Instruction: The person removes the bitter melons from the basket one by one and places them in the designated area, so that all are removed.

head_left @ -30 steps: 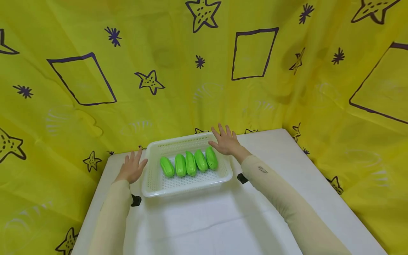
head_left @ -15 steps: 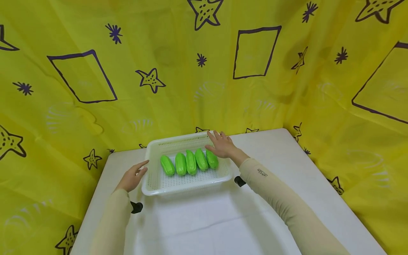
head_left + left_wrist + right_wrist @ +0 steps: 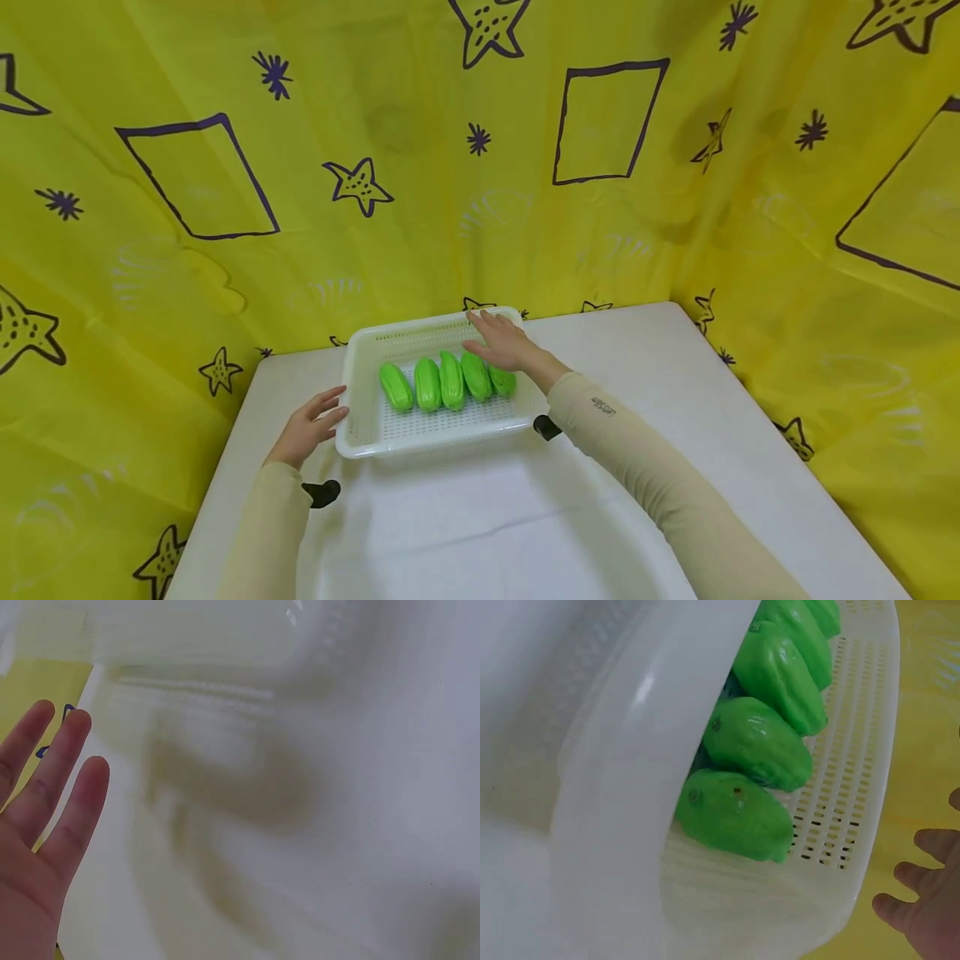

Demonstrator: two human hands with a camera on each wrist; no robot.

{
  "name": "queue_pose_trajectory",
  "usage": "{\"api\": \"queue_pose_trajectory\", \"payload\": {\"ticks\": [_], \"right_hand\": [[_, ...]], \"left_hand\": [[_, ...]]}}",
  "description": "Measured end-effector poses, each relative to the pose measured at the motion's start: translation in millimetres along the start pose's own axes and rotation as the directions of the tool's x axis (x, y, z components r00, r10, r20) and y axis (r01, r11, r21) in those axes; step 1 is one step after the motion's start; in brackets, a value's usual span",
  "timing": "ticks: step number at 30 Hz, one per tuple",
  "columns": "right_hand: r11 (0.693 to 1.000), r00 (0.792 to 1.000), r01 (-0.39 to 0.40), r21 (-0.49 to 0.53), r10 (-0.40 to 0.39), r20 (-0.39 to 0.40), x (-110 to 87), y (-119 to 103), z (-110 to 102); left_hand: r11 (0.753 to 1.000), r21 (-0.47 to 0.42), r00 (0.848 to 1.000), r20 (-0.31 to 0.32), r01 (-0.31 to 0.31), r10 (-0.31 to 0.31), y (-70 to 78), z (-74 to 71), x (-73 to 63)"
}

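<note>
A white plastic basket (image 3: 437, 440) with slotted walls stands at the back of the table. In it lie several glossy green oblong fruits or vegetables (image 3: 427, 385), ribbed and side by side; their exact kind is unclear. Over the basket's back right part hovers my right hand (image 3: 501, 343), fingers stretched, covering the upper end of the rightmost green piece. My left hand (image 3: 303, 429) is at the left rim, fingers loosely extended; whether they touch it is unclear. Below the basket in the left wrist view, the left hand (image 3: 52, 817) shows spread fingers. Neither hand holds anything.
The basket stands on a white-covered table (image 3: 480, 533). A yellow curtain (image 3: 420, 267) with dark star and frame drawings surrounds the table's back and sides. Black wrist-worn pieces, such as the one (image 3: 322, 493) at the left wrist, stick out under the forearms.
My right hand has moved left, from the basket's back right corner to over its inside. My left hand has dropped lower and turned side-on by the left rim. The green pieces lie as before.
</note>
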State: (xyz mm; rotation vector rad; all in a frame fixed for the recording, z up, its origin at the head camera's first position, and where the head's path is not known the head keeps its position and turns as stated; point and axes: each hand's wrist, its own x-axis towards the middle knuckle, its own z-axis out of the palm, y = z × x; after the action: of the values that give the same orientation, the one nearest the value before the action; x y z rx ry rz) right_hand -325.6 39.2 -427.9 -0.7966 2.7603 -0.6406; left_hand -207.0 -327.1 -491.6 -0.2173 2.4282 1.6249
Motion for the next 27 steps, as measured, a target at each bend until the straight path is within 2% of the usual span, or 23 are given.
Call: {"api": "queue_pose_trajectory", "payload": {"ticks": [5,11,15,20,23,27], "right_hand": [[0.996,0.997,0.08,-0.027,-0.08,0.0,8.7,-12,5],[0.985,0.984,0.175,-0.002,-0.175,-0.035,17.9,-26,12],[0.976,0.975,0.216,0.024,-0.215,-0.056,24.4,-33,18],[0.965,0.967,0.253,0.07,-0.25,-0.038,29.9,-43,23],[0.964,0.968,0.25,0.091,-0.25,-0.017,31.6,-50,25],[0.974,0.98,0.194,0.121,-0.196,0.009,33.4,-59,29]], "left_hand": [[0.998,-0.056,1.0,-0.009,0.005,-0.005,-5.3,1.6,-2.0],[0.996,-0.091,1.0,-0.015,0.019,-0.02,-8.2,3.3,-3.1],[0.995,-0.102,1.0,0.005,0.023,-0.023,-8.4,3.9,-3.3],[0.994,-0.102,0.999,0.025,0.029,-0.026,-7.7,2.1,-4.8],[0.995,-0.093,0.999,0.032,0.021,-0.018,-6.8,1.1,-5.1],[0.997,-0.081,0.999,0.037,0.02,-0.017,-6.0,0.3,-4.4]]}}
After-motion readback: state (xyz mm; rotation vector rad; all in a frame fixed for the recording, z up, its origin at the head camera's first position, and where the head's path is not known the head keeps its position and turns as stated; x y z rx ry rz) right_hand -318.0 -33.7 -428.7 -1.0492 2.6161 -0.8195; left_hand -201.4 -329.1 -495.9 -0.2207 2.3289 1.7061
